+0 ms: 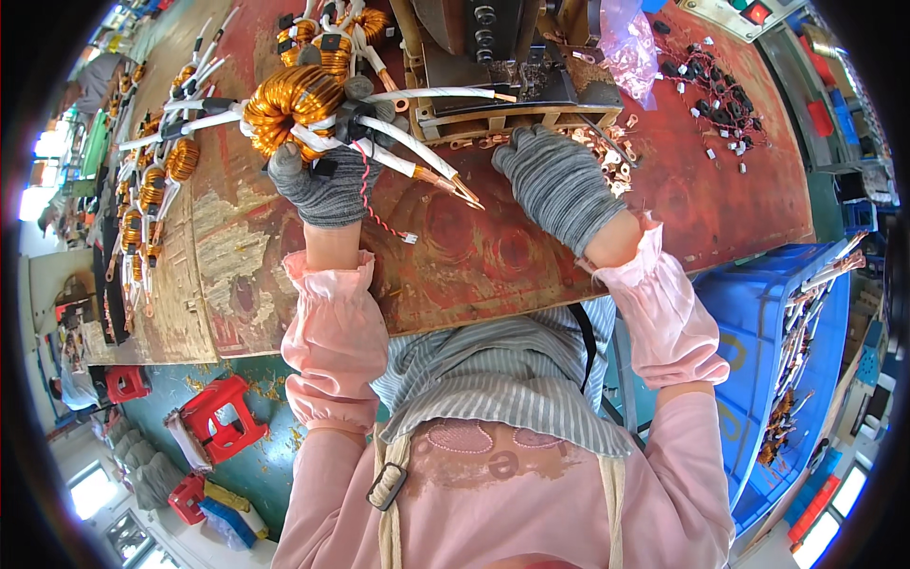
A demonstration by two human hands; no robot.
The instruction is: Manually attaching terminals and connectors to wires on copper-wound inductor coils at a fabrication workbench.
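My left hand (332,194), in a grey knit glove, is closed around a copper-wound ring coil (289,100) from below. Thick white-sleeved leads (398,142) run out of the coil to the left and right, and the right-hand ones end in bare copper. A thin red-and-black twisted wire (366,194) with a small white plug hangs from it over the table. My right hand (559,185), gloved alike, is curled at the front edge of a dark metal press (502,66). Its fingertips are hidden. Copper ring terminals (616,166) lie scattered beside it.
More wound coils (150,190) with white leads line the table's left side, and others sit behind my left hand. Small black rings with wires (725,104) are spread at the right, near a clear plastic bag (629,47). A blue bin (758,322) stands at the table's right front.
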